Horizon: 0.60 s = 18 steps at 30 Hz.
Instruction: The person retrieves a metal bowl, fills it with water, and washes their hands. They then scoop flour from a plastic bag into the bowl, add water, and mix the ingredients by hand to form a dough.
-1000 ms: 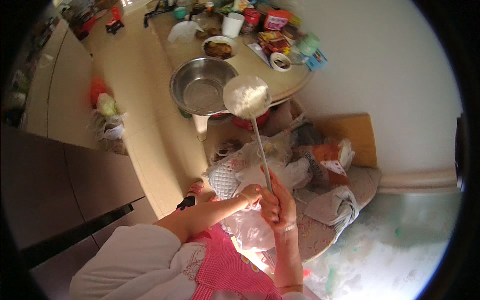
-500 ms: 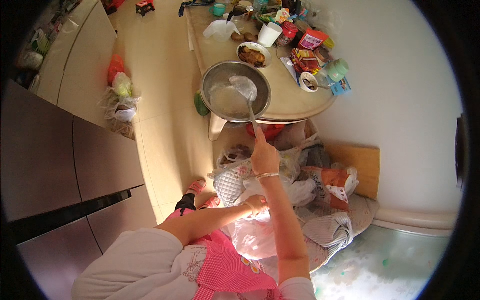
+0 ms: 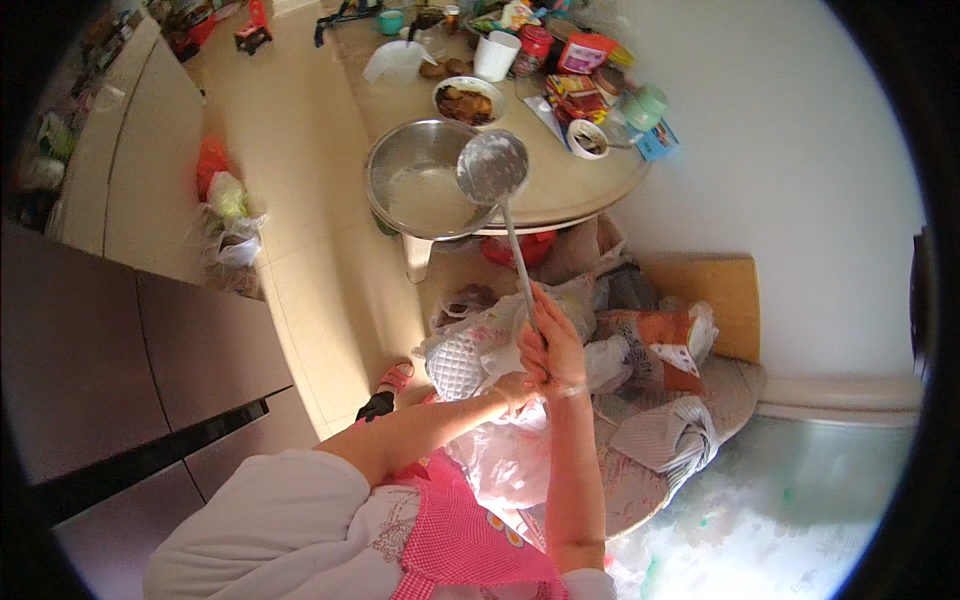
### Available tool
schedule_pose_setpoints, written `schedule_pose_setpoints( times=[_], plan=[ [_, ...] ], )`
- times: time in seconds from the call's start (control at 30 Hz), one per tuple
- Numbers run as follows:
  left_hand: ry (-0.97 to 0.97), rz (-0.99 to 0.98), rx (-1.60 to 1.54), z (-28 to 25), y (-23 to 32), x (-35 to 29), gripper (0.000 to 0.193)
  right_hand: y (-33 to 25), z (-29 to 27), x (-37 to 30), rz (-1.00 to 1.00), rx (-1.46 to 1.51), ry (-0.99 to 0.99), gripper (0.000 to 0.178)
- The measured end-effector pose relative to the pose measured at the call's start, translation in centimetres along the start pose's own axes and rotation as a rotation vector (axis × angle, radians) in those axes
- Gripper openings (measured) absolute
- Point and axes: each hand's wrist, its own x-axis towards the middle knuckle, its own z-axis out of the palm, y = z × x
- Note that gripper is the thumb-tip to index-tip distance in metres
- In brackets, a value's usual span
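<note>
My right hand (image 3: 553, 345) is closed around the handle of a metal ladle (image 3: 493, 168). The ladle's round bowl is smeared with whitish residue and hangs above the right rim of a stainless steel basin (image 3: 380, 200). A cloudy, pale layer covers the basin's bottom. Close against my right wrist is my left hand (image 3: 514, 390), its fingers mostly hidden behind that wrist. Just below it lies a pinkish-white plastic bag (image 3: 500, 465); whether the hand grips the bag does not show.
The basin sits at the near left edge of a table (image 3: 560, 190). Beyond it are a bowl of brown food (image 3: 467, 103), a white cup (image 3: 495, 56) and a small bowl (image 3: 588, 140). Bags and a quilted cloth (image 3: 455, 368) pile up below the table. Grey cabinets (image 3: 210, 340) stand left.
The ladle has risen from inside the basin to above its right rim and drawn toward me. My right hand has come back beside my left hand, which has barely moved.
</note>
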Motion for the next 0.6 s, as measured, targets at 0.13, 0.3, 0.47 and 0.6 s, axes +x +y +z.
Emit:
schedule_pose_setpoints(
  times=[0.13, 0.3, 0.47, 0.6],
  plan=[
    [0.029, 0.028, -0.111, 0.5, 0.3, 1.6, 0.02, 1.5, -4.0, -10.4, 0.046, 0.258, 0.146, 0.04],
    [-0.01, 0.073, 0.035, 1.5, 1.7, 3.8, 0.017, 6.7, -6.9, -25.0, -0.029, 0.322, 0.497, 0.04],
    [-0.043, 0.021, 0.089, 4.0, 4.1, 5.0, 0.023, 13.1, -6.6, -33.5, -0.022, 0.215, 0.728, 0.037],
    [0.018, 0.168, 0.135, 5.9, 3.9, 5.2, 0.024, 16.4, -6.9, -32.0, 0.13, -0.134, 0.888, 0.037]
  ],
)
